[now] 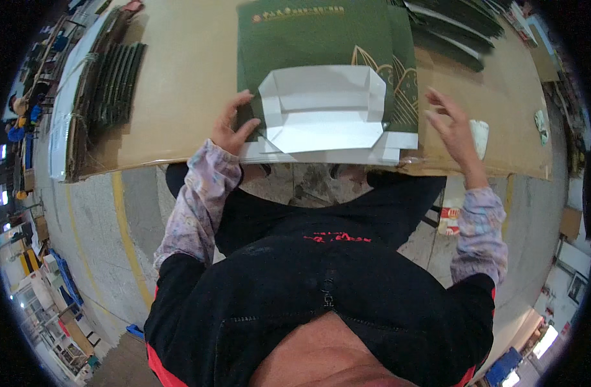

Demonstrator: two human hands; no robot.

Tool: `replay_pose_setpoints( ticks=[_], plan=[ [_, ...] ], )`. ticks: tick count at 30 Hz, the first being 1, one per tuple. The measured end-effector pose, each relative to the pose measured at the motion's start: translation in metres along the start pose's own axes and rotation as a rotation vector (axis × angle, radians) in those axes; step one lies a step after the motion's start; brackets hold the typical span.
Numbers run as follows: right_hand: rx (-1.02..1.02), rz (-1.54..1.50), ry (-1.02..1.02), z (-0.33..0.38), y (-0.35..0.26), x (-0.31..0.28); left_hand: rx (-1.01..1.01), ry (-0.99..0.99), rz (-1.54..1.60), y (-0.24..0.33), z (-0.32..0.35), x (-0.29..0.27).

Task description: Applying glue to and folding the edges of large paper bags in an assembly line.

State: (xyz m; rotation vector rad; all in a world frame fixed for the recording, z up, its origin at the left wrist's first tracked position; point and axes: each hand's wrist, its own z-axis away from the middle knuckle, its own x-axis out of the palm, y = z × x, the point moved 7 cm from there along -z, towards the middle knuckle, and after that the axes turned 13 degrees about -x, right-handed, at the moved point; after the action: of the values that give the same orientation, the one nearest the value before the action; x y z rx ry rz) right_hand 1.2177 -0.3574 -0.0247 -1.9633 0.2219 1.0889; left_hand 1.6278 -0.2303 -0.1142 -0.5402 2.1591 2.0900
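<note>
In front of me lies a flat green paper bag [308, 42] with gold line drawings, its white bottom end [326, 122] folded open toward me into a wide six-sided shape. Under it, the edges of more flat bags show near the table's front. My left hand [233, 122] is at the left side of the opened bottom, fingers and thumb apart, at or just above the bag's edge. Off the right side of the bag hovers my right hand [451, 126], its fingers loosely spread and nothing in them.
A cardboard-covered table [186, 71] carries the work. Dark green folded bags [118, 84] stand in a row at left beside a tied bundle [76, 109]. Another fanned pile of green bags [453, 29] lies far right. A white roll-like object [479, 138] sits by my right hand.
</note>
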Motion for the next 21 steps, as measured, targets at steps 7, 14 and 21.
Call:
replay_pose_setpoints(
  ticks=[7, 14, 21],
  plan=[
    [0.010, -0.350, 0.127, -0.023, 0.010, 0.063, -0.004, -0.049, -0.178, -0.006, -0.012, -0.002],
    [-0.172, -0.089, 0.207, -0.034, -0.016, 0.061, 0.064, -0.052, -0.263, 0.002, -0.010, -0.002],
    [-0.110, -0.236, 0.045, -0.040, -0.012, 0.076, 0.153, -0.074, -0.360, 0.020, -0.018, 0.002]
  ],
)
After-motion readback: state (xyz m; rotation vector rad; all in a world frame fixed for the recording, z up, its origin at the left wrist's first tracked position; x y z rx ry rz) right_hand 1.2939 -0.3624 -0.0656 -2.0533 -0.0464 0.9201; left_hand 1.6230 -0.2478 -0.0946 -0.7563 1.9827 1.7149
